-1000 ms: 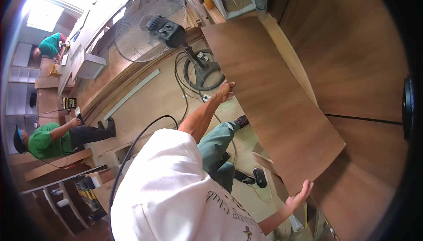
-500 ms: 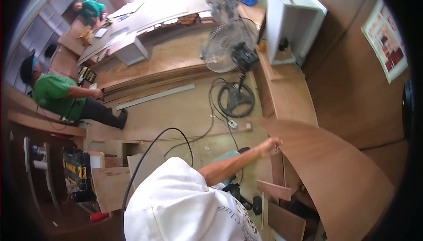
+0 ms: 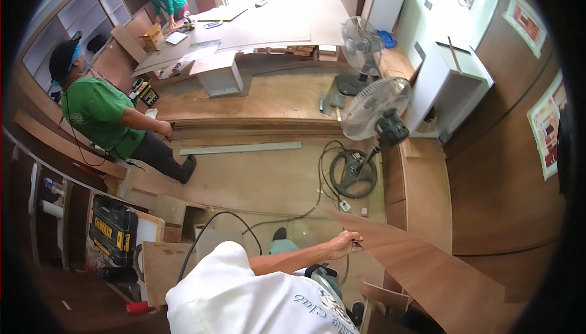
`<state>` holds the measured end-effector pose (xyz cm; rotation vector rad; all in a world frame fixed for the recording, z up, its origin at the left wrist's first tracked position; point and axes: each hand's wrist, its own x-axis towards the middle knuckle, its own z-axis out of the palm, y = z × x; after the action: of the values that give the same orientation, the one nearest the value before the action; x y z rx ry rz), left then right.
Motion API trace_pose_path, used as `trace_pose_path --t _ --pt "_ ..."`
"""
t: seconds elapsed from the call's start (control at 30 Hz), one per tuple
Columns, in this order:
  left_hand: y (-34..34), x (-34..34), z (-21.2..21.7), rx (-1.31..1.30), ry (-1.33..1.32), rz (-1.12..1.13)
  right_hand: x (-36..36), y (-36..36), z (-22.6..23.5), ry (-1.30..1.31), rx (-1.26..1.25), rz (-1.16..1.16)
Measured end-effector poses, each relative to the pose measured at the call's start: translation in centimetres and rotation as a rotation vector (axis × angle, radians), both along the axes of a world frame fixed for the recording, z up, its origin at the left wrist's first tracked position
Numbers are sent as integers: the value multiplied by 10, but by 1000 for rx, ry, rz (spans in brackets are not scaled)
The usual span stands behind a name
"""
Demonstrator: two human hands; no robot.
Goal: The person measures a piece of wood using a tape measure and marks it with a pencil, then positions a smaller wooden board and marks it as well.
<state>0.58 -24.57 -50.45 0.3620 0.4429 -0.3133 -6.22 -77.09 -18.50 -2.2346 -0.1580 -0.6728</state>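
Note:
My left hand (image 3: pixel 343 245), reaching out from a white sleeve (image 3: pixel 213 276), grips the near-left edge of a thin brown wood sheet (image 3: pixel 421 264). Its fingers are closed around the edge. The sheet slopes away to the lower right, seen at a slant. My right hand does not appear in the picture. Beneath the sheet's lower edge lies a small wood offcut (image 3: pixel 384 296), partly covered.
Two pedestal fans (image 3: pixel 375 111) stand ahead, cables trailing over the floor. A co-worker in a green shirt (image 3: pixel 97 105) stands left; another (image 3: pixel 168 1) leans over the far worktable (image 3: pixel 274 26). A black tool case (image 3: pixel 113 230) sits at left, a white cabinet (image 3: pixel 448 84) at right.
The view has swung to the right and upward, showing more of the room. My left hand still grips the wood sheet, which now looks narrower and more edge-on.

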Motion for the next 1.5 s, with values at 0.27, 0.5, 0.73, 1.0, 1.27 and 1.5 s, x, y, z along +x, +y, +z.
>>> trace_pose_path --t 0.27,0.5,0.73,1.0,1.27,1.5 --pt "201 -19 9 312 -59 107 6 110 -188 299 605 214" --pt "342 -5 25 783 -144 8 -44 240 -313 705 1081 -17" --pt "439 40 27 821 -72 88 -15 356 -395 1006 1596 -185" --pt "554 134 3 820 -67 0 36 487 -435 1116 1537 -95" --pt "645 196 -28 743 50 -14 89 588 -437 1216 1519 -184" --pt "705 248 -68 607 53 -61 112 667 -472 1222 1551 -335"
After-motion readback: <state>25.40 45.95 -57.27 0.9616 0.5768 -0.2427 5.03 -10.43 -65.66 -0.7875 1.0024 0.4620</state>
